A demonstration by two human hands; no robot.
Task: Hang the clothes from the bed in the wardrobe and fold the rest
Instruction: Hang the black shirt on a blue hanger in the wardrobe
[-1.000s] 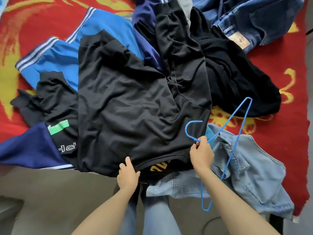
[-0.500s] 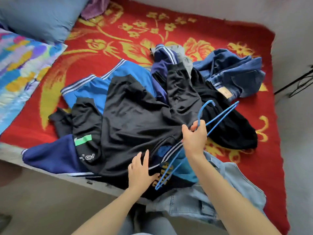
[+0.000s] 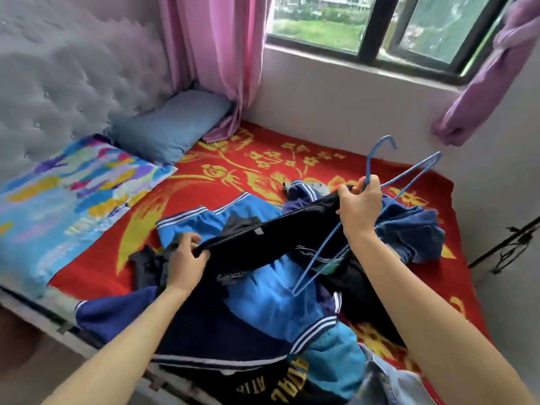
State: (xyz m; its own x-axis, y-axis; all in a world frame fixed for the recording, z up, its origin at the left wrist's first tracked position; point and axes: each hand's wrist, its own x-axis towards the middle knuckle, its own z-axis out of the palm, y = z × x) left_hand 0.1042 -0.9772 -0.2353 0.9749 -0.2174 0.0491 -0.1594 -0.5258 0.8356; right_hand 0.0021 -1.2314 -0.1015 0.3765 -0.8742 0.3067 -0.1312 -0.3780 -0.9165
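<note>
Head: fingers (image 3: pixel 190 238) tight around black garment (image 3: pixel 263 244)

Black garment (image 3: pixel 271 241): lifted off the pile, now stretched between my left hand (image 3: pixel 187 261) and right hand (image 3: pixel 361 206); blue hanger (image 3: pixel 377 200) raised alongside.

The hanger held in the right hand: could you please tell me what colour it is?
The hanger is blue, seen best in the head view.

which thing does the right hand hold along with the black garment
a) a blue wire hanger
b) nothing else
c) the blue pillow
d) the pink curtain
A: the right hand grips the blue wire hanger below its hook, together with one end of the black garment.
</note>
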